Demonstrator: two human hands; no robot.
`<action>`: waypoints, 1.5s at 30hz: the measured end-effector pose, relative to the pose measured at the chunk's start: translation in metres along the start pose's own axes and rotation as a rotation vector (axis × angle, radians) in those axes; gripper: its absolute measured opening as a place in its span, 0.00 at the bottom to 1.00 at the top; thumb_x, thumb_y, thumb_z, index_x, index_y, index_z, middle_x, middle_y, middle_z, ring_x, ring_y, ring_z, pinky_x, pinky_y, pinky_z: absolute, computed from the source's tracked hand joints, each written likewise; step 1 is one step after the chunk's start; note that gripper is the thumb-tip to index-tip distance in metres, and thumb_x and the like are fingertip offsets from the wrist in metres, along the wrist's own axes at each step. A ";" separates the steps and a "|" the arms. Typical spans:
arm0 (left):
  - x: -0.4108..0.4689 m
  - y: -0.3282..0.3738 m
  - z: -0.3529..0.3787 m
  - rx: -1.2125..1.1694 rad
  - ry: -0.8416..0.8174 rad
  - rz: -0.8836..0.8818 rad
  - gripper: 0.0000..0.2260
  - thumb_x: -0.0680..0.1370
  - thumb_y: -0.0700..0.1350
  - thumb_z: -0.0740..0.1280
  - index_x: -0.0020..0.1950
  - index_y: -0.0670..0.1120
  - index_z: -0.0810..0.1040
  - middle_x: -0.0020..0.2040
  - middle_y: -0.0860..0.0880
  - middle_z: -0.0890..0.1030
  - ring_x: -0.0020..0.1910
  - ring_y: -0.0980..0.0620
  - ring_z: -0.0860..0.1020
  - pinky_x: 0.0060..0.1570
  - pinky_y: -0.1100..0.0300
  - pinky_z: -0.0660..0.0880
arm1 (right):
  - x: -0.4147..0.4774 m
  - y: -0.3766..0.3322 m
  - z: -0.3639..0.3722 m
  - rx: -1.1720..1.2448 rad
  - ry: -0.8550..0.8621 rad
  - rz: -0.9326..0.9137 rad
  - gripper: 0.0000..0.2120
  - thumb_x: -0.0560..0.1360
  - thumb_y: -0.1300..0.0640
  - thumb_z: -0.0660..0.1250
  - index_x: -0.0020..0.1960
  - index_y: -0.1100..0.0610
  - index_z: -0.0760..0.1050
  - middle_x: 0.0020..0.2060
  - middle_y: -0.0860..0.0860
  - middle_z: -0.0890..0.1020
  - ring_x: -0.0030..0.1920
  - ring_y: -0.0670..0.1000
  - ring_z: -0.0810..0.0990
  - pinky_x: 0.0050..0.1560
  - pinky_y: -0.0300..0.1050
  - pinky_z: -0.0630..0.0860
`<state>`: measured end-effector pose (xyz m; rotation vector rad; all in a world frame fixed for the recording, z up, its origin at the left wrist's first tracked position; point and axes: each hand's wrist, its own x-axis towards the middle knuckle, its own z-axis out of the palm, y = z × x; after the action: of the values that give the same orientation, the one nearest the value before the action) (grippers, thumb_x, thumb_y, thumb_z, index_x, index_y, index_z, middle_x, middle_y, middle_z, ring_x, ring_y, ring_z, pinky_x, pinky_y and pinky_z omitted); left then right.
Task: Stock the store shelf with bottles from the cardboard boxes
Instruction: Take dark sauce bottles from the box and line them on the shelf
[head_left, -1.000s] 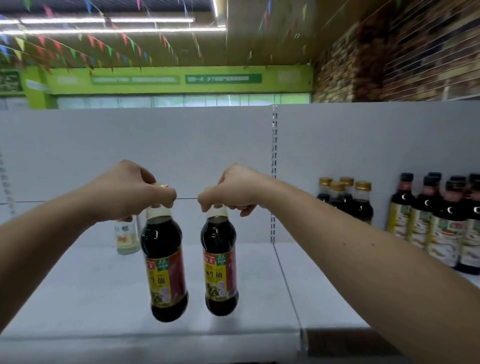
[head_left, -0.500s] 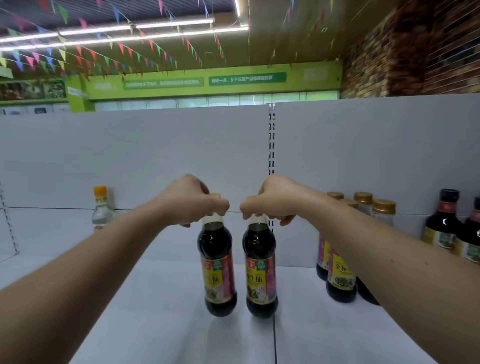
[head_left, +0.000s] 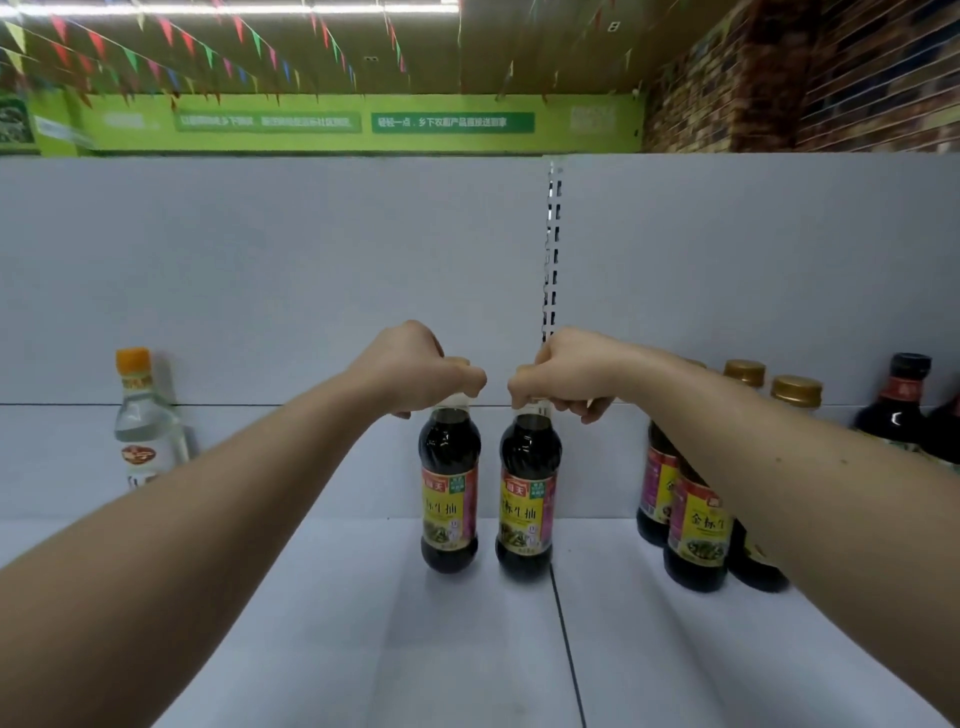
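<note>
Gripping the capped necks of two soy sauce bottles, the person reaches both bare arms over the white shelf (head_left: 337, 649). The left hand (head_left: 415, 371) has its fingers (head_left: 467, 382) curled tight round the top of the left soy sauce bottle (head_left: 449, 499). The right hand (head_left: 566, 371) is clamped the same way on the right soy sauce bottle (head_left: 527, 512).

Both bottles are upright, side by side and close together without touching, with their labels facing forward. They are toward the back edge of the shelf, just left of the seam (head_left: 566, 639) between two shelf boards. Whether their bases rest on the shelf or sit just above it cannot be told.

Right of the seam, a cluster of gold-capped soy sauce bottles (head_left: 696, 530) stands partly behind the right forearm. Dark black-capped bottles (head_left: 906, 410) stand farther toward the right edge. Near the back left, a clear bottle with an orange cap (head_left: 148, 431) stands against the back panel (head_left: 260, 286).
</note>
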<state>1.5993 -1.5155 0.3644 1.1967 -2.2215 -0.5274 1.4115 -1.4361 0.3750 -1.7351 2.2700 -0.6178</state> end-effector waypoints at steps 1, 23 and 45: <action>0.005 -0.001 0.002 0.005 0.004 0.003 0.22 0.69 0.55 0.75 0.47 0.35 0.83 0.37 0.44 0.80 0.36 0.48 0.79 0.37 0.56 0.81 | 0.003 0.000 0.000 -0.010 -0.007 0.002 0.16 0.70 0.46 0.75 0.43 0.59 0.81 0.32 0.53 0.80 0.30 0.53 0.77 0.36 0.45 0.81; 0.052 0.001 0.044 0.006 -0.034 0.036 0.19 0.71 0.56 0.76 0.42 0.39 0.84 0.37 0.44 0.85 0.40 0.46 0.83 0.39 0.53 0.84 | 0.020 0.018 -0.025 -0.080 -0.157 0.038 0.16 0.73 0.49 0.77 0.55 0.59 0.82 0.40 0.54 0.83 0.36 0.53 0.81 0.39 0.48 0.84; 0.070 -0.021 0.038 0.023 -0.022 -0.030 0.20 0.72 0.58 0.76 0.40 0.40 0.84 0.34 0.45 0.84 0.35 0.47 0.82 0.37 0.57 0.81 | 0.050 -0.002 -0.004 -0.038 -0.175 0.020 0.16 0.73 0.52 0.77 0.56 0.61 0.82 0.43 0.59 0.84 0.38 0.55 0.84 0.42 0.59 0.86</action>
<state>1.5568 -1.5827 0.3432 1.2439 -2.2368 -0.5311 1.3978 -1.4838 0.3839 -1.7082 2.1888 -0.4042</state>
